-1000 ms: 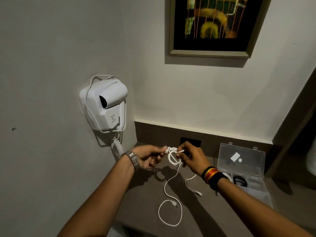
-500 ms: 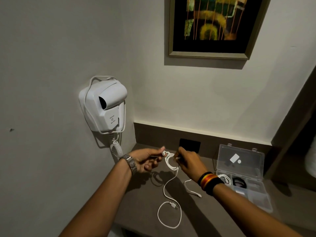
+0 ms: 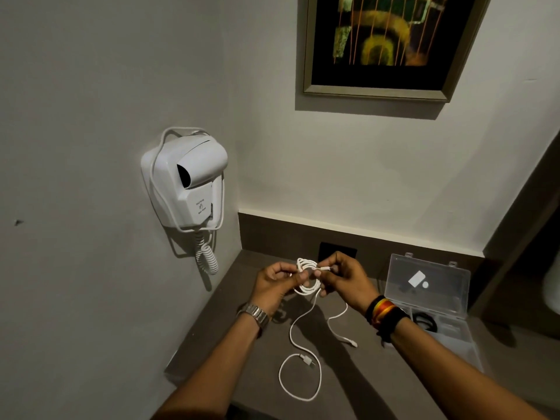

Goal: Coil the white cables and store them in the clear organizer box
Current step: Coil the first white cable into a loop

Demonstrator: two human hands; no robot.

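A dark grey-brown worktop (image 3: 378,383) fills a corner between two pale walls, with a low upstand of the same colour along its back edge. On it lie loose lengths of white cable (image 3: 300,377), one curled into a loop near the front edge with its plug inside, another ending in a plug further right. At the right stands a clear organizer box (image 3: 448,334), lid raised.

The framed picture (image 3: 391,43) runs off the top edge, so only its lower part shows. Print on the hair dryer (image 3: 189,183) is too small to read. The right wrist hides part of the clear organizer box (image 3: 430,286), and its contents are murky. Fingers cover where the white cable (image 3: 307,278) coil is pinched
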